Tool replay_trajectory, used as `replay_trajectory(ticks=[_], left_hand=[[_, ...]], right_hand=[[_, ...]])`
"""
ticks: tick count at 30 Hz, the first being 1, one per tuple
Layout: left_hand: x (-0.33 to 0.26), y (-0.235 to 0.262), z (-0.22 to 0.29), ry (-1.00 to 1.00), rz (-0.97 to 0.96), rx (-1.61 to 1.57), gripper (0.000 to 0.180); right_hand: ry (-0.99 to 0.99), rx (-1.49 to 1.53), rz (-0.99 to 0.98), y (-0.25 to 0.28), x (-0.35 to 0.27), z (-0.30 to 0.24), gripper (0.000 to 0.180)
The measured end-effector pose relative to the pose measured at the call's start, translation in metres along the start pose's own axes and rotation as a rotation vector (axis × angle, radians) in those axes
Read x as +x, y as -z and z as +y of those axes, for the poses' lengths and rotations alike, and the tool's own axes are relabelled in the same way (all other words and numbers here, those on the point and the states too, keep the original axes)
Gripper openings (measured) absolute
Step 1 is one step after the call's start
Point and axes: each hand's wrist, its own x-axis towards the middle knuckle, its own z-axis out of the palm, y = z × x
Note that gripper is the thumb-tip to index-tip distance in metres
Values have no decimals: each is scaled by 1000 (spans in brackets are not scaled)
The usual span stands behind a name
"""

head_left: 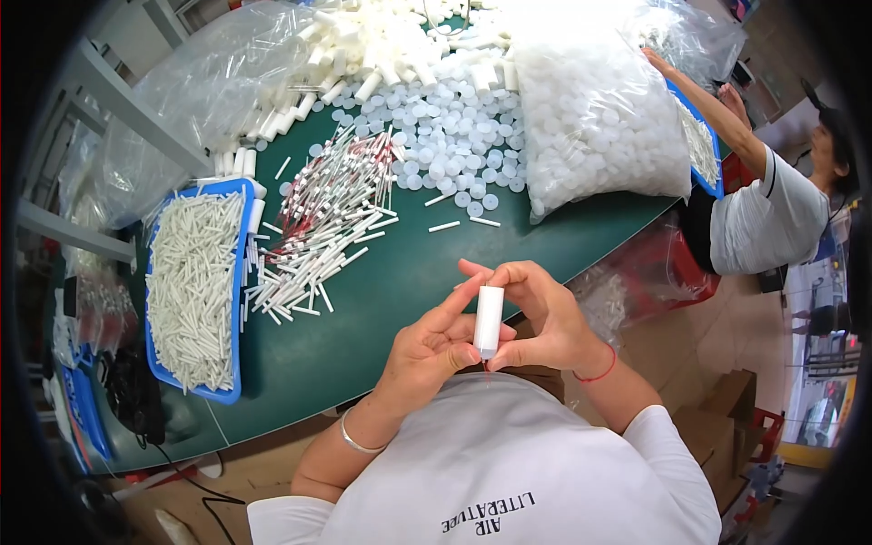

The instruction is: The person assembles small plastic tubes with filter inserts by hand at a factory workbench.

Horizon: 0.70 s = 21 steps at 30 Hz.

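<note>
Close in front of my body, both hands hold one short white tube [490, 318] upright. My left hand [425, 352] grips its left side, with the thumb near the lower end and the forefinger by the top. My right hand [552, 318] pinches it from the right, thumb at the bottom and forefinger over the top. A paler piece sits at the tube's lower end, and a little red shows just beneath it. On the table ahead lies a heap of thin white sticks with red strands [336, 195].
A blue tray [238, 368] of small white sticks stands left. Further back are translucent round discs [445, 113], piled white tubes [381, 45] and a full clear bag [599, 127] on the green table [409, 259]. At right, another person [767, 218] reaches beside a second blue tray [714, 168].
</note>
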Motion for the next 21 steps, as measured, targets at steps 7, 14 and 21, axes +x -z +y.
replay_trajectory(ticks=[7,14,21], left_hand=[[1,1,0,-50,18,21,67],[4,4,2,-77,9,3,69],[8,11,9,-46,-25,60,69]], right_hand=[[-38,27,-45,0,5,0,71],[-34,76,-54,-3,10,-1,73],[-27,29,-47,-2,9,-2,70]])
